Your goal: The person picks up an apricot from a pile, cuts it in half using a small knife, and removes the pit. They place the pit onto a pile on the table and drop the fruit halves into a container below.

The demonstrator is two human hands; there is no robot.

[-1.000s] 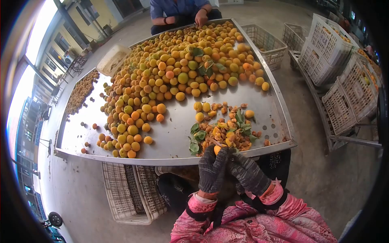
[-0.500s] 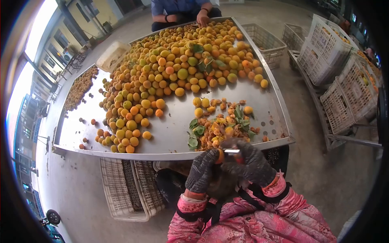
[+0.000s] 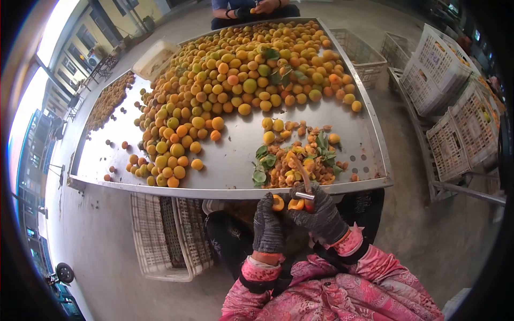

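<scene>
Concrete floor [image 3: 107, 241] is spreading around a metal-rimmed tabletop [image 3: 230, 163]. Far left on it, small brown pieces [image 3: 110, 101] are lying in a patch, a pale plastic tub [image 3: 155, 60] sitting just right of them at the edge. Stacked crates [image 3: 168, 241] are standing below the near rim. Next, a broad heap of apricots [image 3: 214, 85], yellow to orange, is covering the middle and far side; across from it, a person in blue [image 3: 254, 9] is sitting. Left hand [image 3: 267, 227], gray-gloved, is holding an apricot half [image 3: 278, 203] at the fingertips, grip narrow, just off the near rim. Green leaves [image 3: 261, 163] and a mound of split fruit [image 3: 292, 166] are lying beyond the hands. Right hand [image 3: 323, 215], also gloved, is closing around a curved tool [image 3: 305, 196] with a shiny metal part, a cut apricot piece [image 3: 295, 204] showing beside it. Far right, loaded white crates [image 3: 436, 72] are resting on a low metal cart [image 3: 423, 142].
</scene>
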